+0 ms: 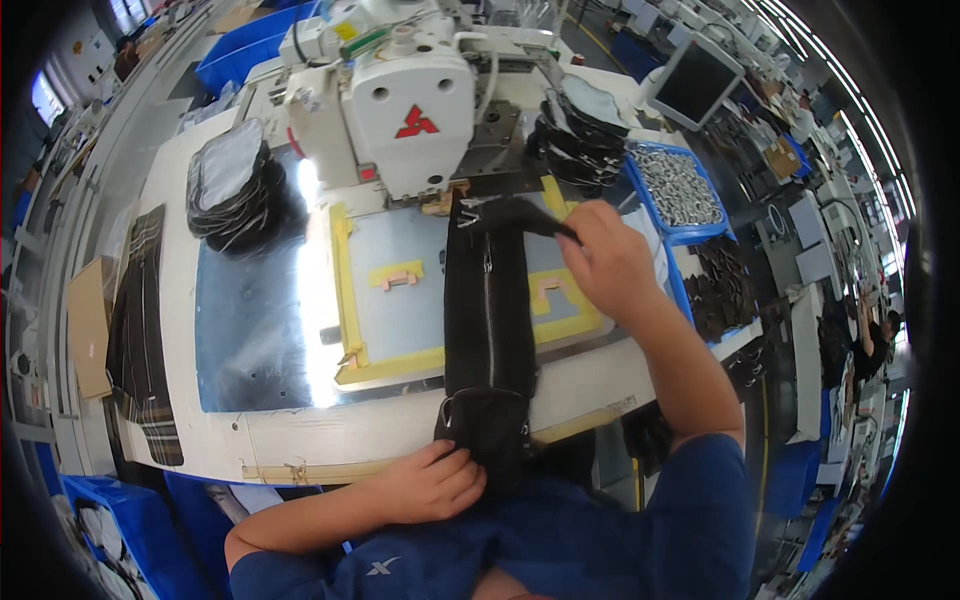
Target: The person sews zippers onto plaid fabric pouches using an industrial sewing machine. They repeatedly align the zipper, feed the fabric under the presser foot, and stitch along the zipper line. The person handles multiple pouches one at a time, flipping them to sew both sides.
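Observation:
A long black fabric piece point(462, 320) with a metal zipper down its middle runs from under the head of a white sewing machine point(412, 125) to the table's near edge. My right hand point(612, 262) pinches a black strap point(518, 214), drawn out to the right from the far end of the piece. At the near end, my left hand point(436, 484) is closed on the edge of the black fabric, by a pouch-like section; its fingertips are partly tucked against the cloth. Beneath the piece lies a plate point(390, 330) edged with yellow tape.
Stacks of dark, grey-topped pieces point(230, 170) stand left and right point(585, 130) of the machine. To the right are a blue bin of metal hardware point(680, 190) and dark small parts point(722, 285). A striped zippered piece point(140, 340) lies far left. A monitor point(695, 80) stands back right.

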Demonstrator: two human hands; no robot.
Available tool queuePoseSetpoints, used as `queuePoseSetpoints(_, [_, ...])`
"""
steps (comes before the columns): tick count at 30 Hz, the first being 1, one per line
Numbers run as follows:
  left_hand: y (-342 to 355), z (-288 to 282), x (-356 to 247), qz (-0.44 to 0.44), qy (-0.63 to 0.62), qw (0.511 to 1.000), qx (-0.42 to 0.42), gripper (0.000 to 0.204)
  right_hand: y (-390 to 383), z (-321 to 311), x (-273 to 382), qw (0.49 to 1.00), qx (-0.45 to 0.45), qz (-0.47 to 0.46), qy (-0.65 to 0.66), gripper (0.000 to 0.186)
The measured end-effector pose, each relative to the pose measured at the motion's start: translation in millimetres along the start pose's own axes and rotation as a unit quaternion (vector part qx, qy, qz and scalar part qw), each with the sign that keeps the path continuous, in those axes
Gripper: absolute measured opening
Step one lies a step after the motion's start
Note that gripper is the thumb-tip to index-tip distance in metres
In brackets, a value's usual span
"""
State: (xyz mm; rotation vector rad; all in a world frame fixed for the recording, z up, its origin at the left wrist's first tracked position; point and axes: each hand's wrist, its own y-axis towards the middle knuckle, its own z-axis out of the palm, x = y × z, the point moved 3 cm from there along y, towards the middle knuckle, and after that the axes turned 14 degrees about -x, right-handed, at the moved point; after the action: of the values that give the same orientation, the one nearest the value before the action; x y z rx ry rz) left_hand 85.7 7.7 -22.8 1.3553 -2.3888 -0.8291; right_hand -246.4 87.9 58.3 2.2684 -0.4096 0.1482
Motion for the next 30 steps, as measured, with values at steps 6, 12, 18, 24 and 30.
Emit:
queuePoseSetpoints(6, [5.7, -33.4, 23.9, -0.018, 0.007, 0.999, -0.049, 0.017, -14.6, -134.9, -85.4, 0.936, -0.111, 0.332, 0.042, 0.017])
queuePoseSetpoints(12, [30.5, -20.2, 31.2, 0.021, 0.018, 0.997, -0.075, 0.015, -125.7, -263.5, -173.6, 0.825, -0.194, 0.528, 0.061, 0.017])
queuePoseSetpoints(18, [105.4, 15.9, 8.7, 0.167, -0.096, 0.979, -0.065, 0.018, -253.2, -343.8, -198.7, 0.747, -0.227, 0.625, 0.005, 0.026])
queuePoseSetpoints(24, [170.9, 70.0, -36.8, 0.149, -0.22, 0.961, -0.081, 0.035, -283.4, -418.9, -247.5, 0.711, -0.348, 0.587, -0.168, 0.031])
queuePoseSetpoints(30, [177.9, 77.6, -26.6, -0.007, -0.211, 0.977, -0.017, 0.055, -236.7, -460.7, -275.8, 0.738, -0.31, 0.435, -0.413, 0.038])
